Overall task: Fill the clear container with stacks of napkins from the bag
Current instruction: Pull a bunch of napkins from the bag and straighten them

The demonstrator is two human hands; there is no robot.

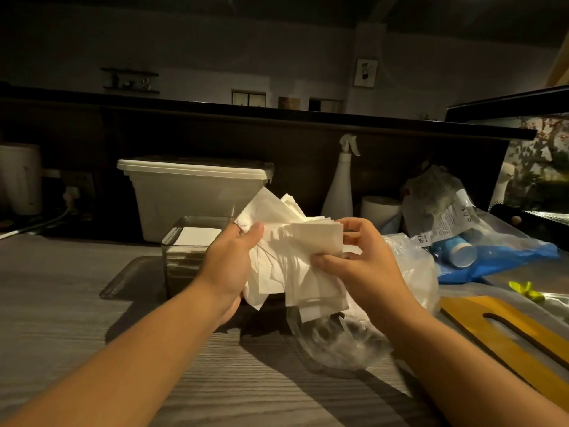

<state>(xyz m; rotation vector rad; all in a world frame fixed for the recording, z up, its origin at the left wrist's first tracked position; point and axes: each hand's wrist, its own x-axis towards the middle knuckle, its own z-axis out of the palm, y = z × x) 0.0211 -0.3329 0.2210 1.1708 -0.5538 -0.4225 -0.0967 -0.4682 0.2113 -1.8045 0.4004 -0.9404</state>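
Bag: clear plastic bag (338,340), crumpled on the bench (61,303) under the hands.
Left hand (229,266): curled around the fanned napkins (295,260).
Right hand (366,263): pinching the napkins' right edge.
Napkins: held above the bag.
Container (181,251): just behind the left hand, white napkins inside.
Far edge: lidded tub (191,192), spray bottle (340,186).

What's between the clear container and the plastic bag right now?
In the head view, the fanned napkin stack, gripped by the left hand on the clear container side and the right hand on the plastic bag side.
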